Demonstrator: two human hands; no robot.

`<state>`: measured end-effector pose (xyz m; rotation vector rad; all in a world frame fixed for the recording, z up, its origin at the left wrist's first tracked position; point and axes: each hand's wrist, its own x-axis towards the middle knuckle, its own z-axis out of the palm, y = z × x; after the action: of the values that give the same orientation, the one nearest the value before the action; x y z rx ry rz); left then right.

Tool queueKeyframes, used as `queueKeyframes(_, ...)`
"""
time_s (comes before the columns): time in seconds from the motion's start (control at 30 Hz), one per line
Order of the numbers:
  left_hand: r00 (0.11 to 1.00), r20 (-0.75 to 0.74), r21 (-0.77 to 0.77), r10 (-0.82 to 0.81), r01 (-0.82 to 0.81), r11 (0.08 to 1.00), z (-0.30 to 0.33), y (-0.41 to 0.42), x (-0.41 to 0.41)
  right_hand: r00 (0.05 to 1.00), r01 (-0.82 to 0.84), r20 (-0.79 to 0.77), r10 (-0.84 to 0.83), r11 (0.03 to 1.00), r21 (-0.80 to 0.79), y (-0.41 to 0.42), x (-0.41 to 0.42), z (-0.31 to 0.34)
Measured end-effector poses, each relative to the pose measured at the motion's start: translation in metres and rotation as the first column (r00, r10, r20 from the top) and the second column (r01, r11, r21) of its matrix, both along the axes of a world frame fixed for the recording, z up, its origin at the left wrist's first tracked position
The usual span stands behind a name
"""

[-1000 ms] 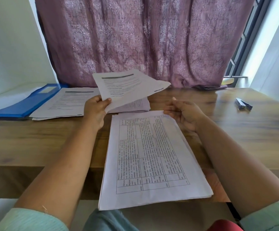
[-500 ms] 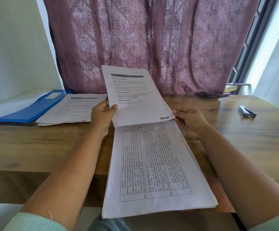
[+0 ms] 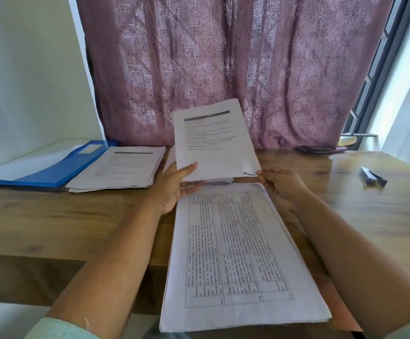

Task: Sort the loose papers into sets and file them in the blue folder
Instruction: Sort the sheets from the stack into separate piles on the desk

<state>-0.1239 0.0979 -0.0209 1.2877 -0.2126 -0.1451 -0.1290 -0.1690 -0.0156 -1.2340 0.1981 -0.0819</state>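
My left hand [image 3: 174, 187] grips the lower left edge of a small set of printed sheets [image 3: 213, 143], raised nearly upright over the table. My right hand [image 3: 282, 187] pinches that set's lower right corner. Below them a thick stack of papers [image 3: 235, 253], topped by a table-printed page, runs from the table over its near edge toward me. An open blue folder [image 3: 59, 167] lies at the far left. Beside it, partly over its right flap, sits another pile of printed papers [image 3: 120, 167].
The wooden table [image 3: 345, 216] stretches to the right, where a small dark stapler [image 3: 372, 177] lies. A mauve patterned curtain [image 3: 223, 69] hangs right behind the table. A window frame [image 3: 380, 81] stands at the right.
The held sheets rose from a slanted, leftward tilt to nearly upright. My right hand moved up from the stack's top edge and took the sheets' lower right corner.
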Motion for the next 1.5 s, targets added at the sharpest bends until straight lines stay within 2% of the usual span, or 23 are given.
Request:
queueKeyframes(0.07, 0.995, 0.065, 0.034, 0.07, -0.073, 0.997, 0.0, -0.002, -0.001, 1.0, -0.011, -0.004, 0.011, 1.0, 0.028, 0.006, 0.004, 0.011)
queueKeyframes(0.1, 0.98, 0.113, 0.065, 0.166, -0.174, 0.983, 0.001, -0.001, -0.002, 1.0, -0.025, 0.009, 0.025, 0.999, 0.026, 0.01, 0.005, 0.019)
queueKeyframes(0.2, 0.847, 0.298, 0.127, 0.44, -0.492, 0.861, 0.002, 0.003, -0.001, 0.996, -0.045, 0.073, 0.046, 0.999, -0.019, 0.02, 0.008, 0.046)
queueKeyframes(0.27, 0.793, 0.351, 0.14, 0.498, -0.57, 0.81, 0.001, 0.004, -0.001, 0.991, -0.063, 0.118, 0.059, 0.998, 0.031, 0.026, 0.013, 0.061)
queueKeyframes(0.33, 0.776, 0.358, 0.141, 0.52, -0.595, 0.791, 0.001, 0.004, -0.001, 0.989, -0.086, 0.126, 0.072, 0.991, 0.104, 0.033, 0.02, 0.069)
queueKeyframes(0.5, 0.786, 0.265, 0.066, 0.558, -0.592, 0.803, 0.005, 0.007, -0.005, 0.993, -0.105, 0.071, 0.099, 0.991, 0.085, 0.054, 0.031, 0.065)
queueKeyframes(0.6, 0.81, 0.202, 0.099, 0.55, -0.576, 0.812, 0.004, 0.009, -0.008, 0.993, -0.114, 0.016, 0.114, 0.993, -0.009, 0.067, 0.034, 0.06)
queueKeyframes(0.73, 0.812, 0.325, 0.168, 0.485, -0.555, 0.815, 0.003, 0.013, -0.013, 0.993, -0.104, 0.031, 0.112, 0.976, -0.19, 0.074, 0.036, 0.055)
queueKeyframes(0.8, 0.839, 0.252, 0.139, 0.482, -0.524, 0.84, 0.004, 0.014, -0.015, 0.993, -0.09, 0.05, 0.103, 0.973, -0.212, 0.077, 0.035, 0.052)
queueKeyframes(0.87, 0.865, 0.117, 0.078, 0.488, -0.498, 0.864, 0.005, 0.015, -0.015, 0.993, -0.091, 0.054, 0.104, 0.975, -0.202, 0.08, 0.034, 0.05)
queueKeyframes(1.0, 0.863, -0.045, -0.05, 0.503, -0.505, 0.862, 0.003, 0.018, -0.011, 0.99, -0.13, 0.022, 0.137, 0.973, -0.19, 0.091, 0.036, 0.053)
queueKeyframes(1.1, 0.837, -0.021, -0.108, 0.547, -0.546, 0.831, 0.005, 0.028, -0.01, 0.987, -0.158, -0.014, 0.159, 0.965, -0.211, 0.107, 0.038, 0.055)
queueKeyframes(1.23, 0.749, 0.076, -0.069, 0.658, -0.654, 0.753, 0.009, 0.07, -0.004, 0.985, -0.166, -0.003, 0.175, 0.928, -0.332, 0.142, 0.032, 0.055)
queueKeyframes(1.3, 0.711, 0.116, -0.004, 0.693, -0.698, 0.716, 0.008, 0.097, -0.001, 0.988, -0.115, 0.038, 0.152, 0.867, -0.485, 0.164, 0.032, 0.044)
queueKeyframes(1.37, 0.668, 0.143, 0.089, 0.731, -0.744, 0.662, 0.004, 0.122, 0.0, 0.988, -0.069, 0.058, 0.14, 0.757, -0.65, 0.188, 0.034, 0.029)
queueKeyframes(1.5, 0.587, 0.133, 0.218, 0.798, -0.803, 0.555, -0.003, 0.157, 0.001, 0.986, -0.029, 0.091, 0.14, 0.683, -0.73, 0.232, 0.04, 0.009)
